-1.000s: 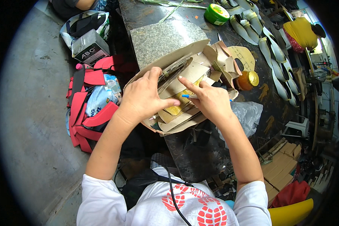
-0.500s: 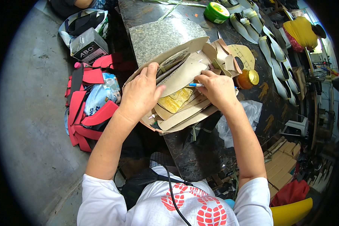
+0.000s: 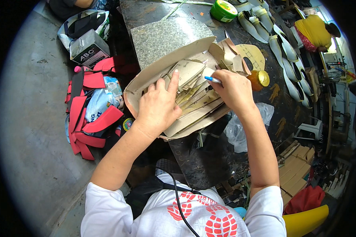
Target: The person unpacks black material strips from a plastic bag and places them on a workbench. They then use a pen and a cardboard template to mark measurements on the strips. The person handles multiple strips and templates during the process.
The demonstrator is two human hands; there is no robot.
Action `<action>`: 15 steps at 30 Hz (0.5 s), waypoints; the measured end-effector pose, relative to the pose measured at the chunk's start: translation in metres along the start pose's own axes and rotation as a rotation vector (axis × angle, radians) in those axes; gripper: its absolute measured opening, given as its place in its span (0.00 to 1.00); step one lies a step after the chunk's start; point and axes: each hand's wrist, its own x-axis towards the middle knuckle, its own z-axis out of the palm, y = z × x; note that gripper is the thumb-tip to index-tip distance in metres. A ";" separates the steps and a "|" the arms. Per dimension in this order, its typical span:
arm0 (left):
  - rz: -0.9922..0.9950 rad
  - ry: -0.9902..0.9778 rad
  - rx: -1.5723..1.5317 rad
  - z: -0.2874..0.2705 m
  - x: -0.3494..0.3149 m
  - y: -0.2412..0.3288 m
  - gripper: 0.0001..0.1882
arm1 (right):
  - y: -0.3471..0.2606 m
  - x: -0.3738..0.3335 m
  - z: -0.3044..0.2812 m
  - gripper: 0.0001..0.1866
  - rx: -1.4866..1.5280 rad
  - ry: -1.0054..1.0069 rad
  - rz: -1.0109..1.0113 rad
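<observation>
A shallow cardboard box (image 3: 133, 81) sits tilted at the table's corner, filled with flat tan and yellowish cut-out pieces, like shoe patterns. Inside it, my left hand (image 3: 157, 106) lies on the pieces with its fingers spread, pressing against the stack. My right hand (image 3: 236, 90) is at the box's right side, closed around a blue-and-white pen (image 3: 213, 79) that pokes out to the left over the pieces. Under my fingers, part of the stack is hidden. Loose curved scraps (image 3: 230, 55) fill the box's far right corner.
Beyond the box lie a speckled stone slab (image 3: 166, 39) and a green tub (image 3: 223, 11). An orange jar (image 3: 258, 80), a clear plastic bag (image 3: 249, 130) and rows of shoe uppers (image 3: 288, 59) are on the right. Red curved pieces (image 3: 77, 122) and a metal can (image 3: 90, 49) are left. A person in yellow (image 3: 313, 31) is far right.
The large tan piece lifted between my hands now lies lower among the others. My left hand has moved off the rim into the box; my right hand has shifted slightly right with the pen.
</observation>
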 end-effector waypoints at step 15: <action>0.074 0.160 -0.125 -0.012 0.012 -0.037 0.29 | -0.015 -0.004 0.026 0.33 -0.035 -0.116 -0.033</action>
